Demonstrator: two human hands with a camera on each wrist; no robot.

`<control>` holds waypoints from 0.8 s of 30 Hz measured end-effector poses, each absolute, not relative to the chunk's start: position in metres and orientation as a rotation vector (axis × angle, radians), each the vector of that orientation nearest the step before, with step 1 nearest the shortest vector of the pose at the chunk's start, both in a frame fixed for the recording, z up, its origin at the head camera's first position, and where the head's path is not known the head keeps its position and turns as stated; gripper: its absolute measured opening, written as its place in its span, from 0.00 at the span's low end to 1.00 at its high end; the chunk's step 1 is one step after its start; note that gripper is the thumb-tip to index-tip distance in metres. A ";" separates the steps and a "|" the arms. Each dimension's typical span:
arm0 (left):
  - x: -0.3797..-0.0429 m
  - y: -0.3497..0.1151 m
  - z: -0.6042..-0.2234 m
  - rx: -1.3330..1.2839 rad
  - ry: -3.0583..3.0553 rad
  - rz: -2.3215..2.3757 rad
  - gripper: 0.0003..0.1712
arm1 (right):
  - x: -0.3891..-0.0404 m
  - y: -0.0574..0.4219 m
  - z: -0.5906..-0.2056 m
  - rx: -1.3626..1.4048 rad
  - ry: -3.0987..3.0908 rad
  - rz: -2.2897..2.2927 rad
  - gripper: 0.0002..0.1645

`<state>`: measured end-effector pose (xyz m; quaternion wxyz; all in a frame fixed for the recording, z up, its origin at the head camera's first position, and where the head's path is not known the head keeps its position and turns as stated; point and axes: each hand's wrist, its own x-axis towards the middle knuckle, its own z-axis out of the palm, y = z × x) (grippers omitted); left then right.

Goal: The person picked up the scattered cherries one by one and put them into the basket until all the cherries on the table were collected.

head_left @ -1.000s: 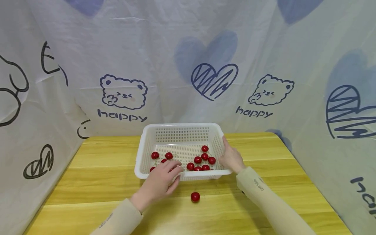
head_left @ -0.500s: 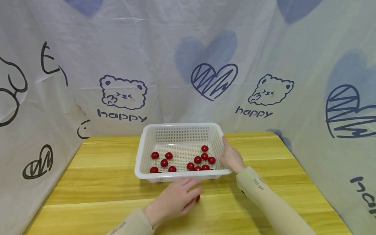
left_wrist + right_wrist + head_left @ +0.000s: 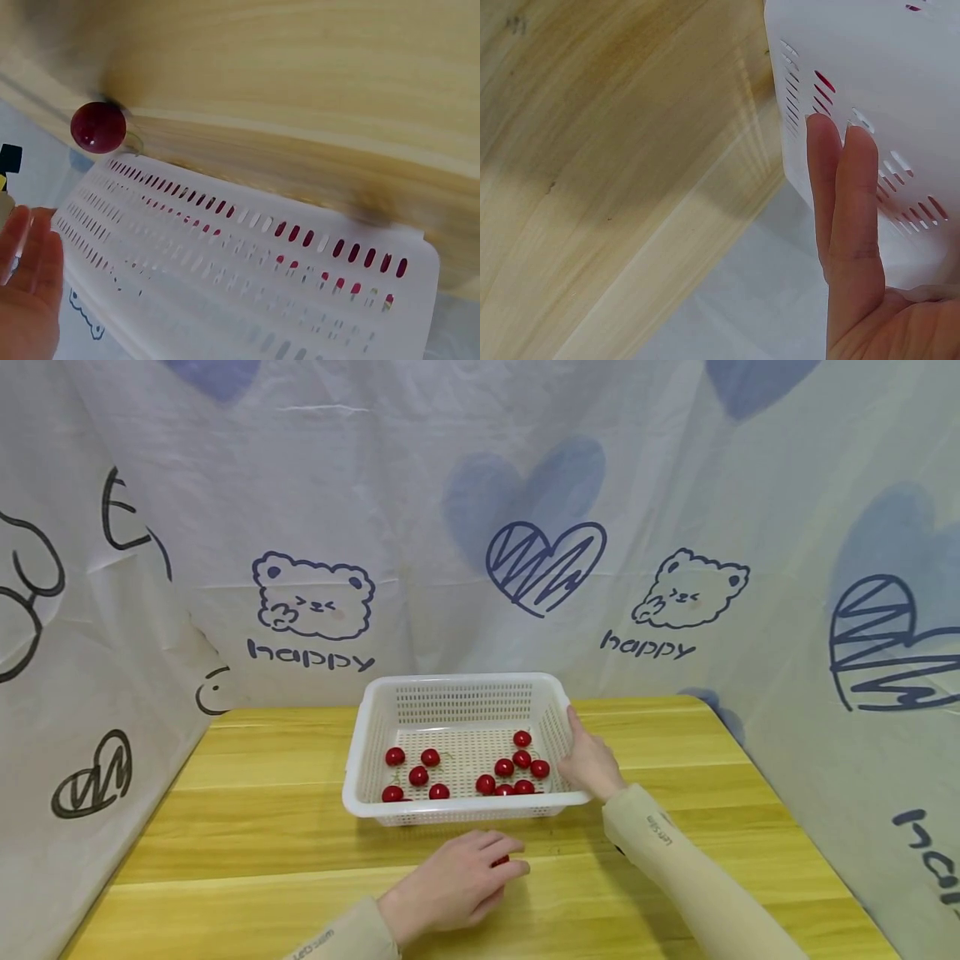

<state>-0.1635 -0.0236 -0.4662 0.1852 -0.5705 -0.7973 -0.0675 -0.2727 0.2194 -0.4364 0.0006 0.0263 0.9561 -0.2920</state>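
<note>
A lone cherry (image 3: 98, 127) lies on the table in front of a white slotted plastic basket (image 3: 457, 810). Around this cherry, partly covering it in the head view, is my left hand (image 3: 461, 877). The left wrist view shows its fingers (image 3: 49, 270) straight and apart from the cherry. My right hand (image 3: 592, 766) holds the basket's right side at the rim, with two straight fingers (image 3: 856, 195) along the outer wall; the thumb is hidden in the right wrist view. Several red cherries (image 3: 504, 768) lie inside the basket, in a left and a right group.
The basket stands near the back of the yellow wood-grain table (image 3: 262, 827). Behind and at both sides hangs a pale cloth (image 3: 420, 527) printed with hearts, bears and lettering.
My left hand has moved from the basket's front rim rightward and toward me, down to the cherry on the table. The right hand has stayed at the basket.
</note>
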 end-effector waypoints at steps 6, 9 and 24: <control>-0.166 -0.024 -0.472 -1.571 -2.320 -0.171 0.18 | -0.273 0.219 -0.436 0.084 3.000 -0.919 0.62; -0.166 -0.024 -0.474 -1.561 -2.363 -0.146 0.18 | -0.273 0.219 -0.437 0.085 2.996 -0.920 0.61; -0.169 -0.025 -0.476 -1.494 -2.461 -0.084 0.18 | -0.273 0.220 -0.438 0.079 2.995 -0.927 0.61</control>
